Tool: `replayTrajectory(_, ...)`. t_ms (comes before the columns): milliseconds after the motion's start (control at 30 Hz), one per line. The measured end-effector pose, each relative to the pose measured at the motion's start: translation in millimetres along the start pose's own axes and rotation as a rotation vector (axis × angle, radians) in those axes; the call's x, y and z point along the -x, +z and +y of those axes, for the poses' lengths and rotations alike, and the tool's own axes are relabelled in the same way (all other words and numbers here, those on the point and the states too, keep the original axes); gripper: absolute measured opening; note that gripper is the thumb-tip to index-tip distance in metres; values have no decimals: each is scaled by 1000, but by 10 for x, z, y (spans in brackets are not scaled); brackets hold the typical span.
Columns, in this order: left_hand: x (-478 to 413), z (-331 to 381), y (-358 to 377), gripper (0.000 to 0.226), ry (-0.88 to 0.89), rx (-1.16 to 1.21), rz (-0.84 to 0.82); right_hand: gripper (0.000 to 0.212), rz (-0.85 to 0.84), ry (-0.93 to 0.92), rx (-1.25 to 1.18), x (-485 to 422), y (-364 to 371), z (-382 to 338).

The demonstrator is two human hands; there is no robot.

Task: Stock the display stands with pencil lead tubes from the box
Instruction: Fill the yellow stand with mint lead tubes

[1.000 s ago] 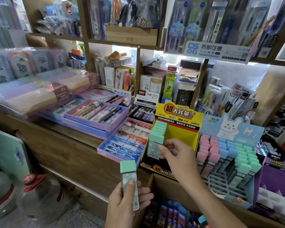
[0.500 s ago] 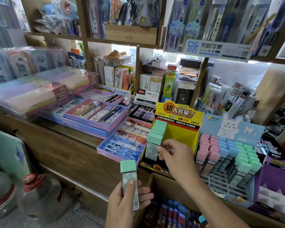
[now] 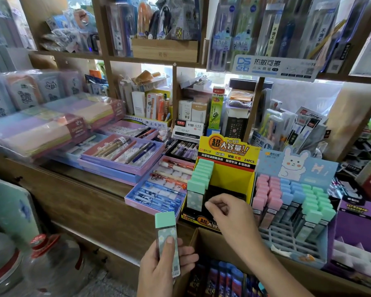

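Two stands sit on the worktop beyond the hands: the yellow stand is straight ahead of the right hand, and the blue stand is further to that hand's right. The box lies open under the right wrist, with more stock inside. One row of green-capped tubes fills the yellow stand's left column, just left of the right hand. One tube stands upright in the left hand, with the thumb flat on its front and the fingers curled behind its lower half. I judge it to be light, stiff, smooth plastic, so a little slippery. It is best held by the long sides under the cap, which might pull off. The right hand hovers palm down with curled fingers and holds nothing that I can see.
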State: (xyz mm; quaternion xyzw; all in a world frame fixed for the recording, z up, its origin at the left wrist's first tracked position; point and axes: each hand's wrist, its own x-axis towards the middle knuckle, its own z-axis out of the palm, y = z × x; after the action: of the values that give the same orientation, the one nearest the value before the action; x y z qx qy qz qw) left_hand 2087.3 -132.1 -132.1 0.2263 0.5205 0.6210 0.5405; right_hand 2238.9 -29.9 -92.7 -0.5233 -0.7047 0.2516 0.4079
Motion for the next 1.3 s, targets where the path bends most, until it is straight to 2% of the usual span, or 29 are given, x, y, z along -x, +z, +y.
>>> replayTrajectory(233, -25, -40, 1, 33, 11, 22, -8, 19, -288, 167, -93, 599, -628, 192)
replayTrajectory(433, -51, -94, 1, 31, 65, -13, -2, 6, -639, 278, 9, 940, -1004, 519)
replayTrajectory(500, -54, -102, 4, 29, 92, -49, -10, 43, -748, 338, 43, 991, -1070, 593)
replayTrajectory(533, -52, -102, 5, 28, 104, -67, -15, 53, -773, 367, 70, 1019, -1081, 644)
replayTrajectory(567, -50, -103, 8, 27, 117, -88, -19, 46, -777, 389, 103, 1046, -1076, 688)
replayTrajectory(633, -39, -101, 29, 26, 154, -147, -29, 15, -730, 402, 198, 1083, -1062, 808)
replayTrajectory(667, -29, -93, 44, 25, 176, -182, -37, 8, -718, 404, 252, 1093, -1064, 877)
replayTrajectory(733, -2, -53, 75, 24, 209, -275, -63, 10, -740, 425, 334, 1105, -1062, 991)
replayTrajectory(867, -18, 135, 141, 21, 267, -451, -159, 17, -759, 468, 333, 1099, -1063, 1086)
replayTrajectory(1033, -207, 444, 214, 14, 481, -611, -243, 23, -776, 543, 297, 1125, -1045, 1114)
replayTrajectory(1167, -435, 565, 257, 14, 580, -611, -191, 26, -763, 564, 252, 1129, -1064, 1114)
replayTrajectory(1300, -633, 593, 305, 15, 558, -532, -174, 28, -754, 569, 240, 1145, -1072, 1142)
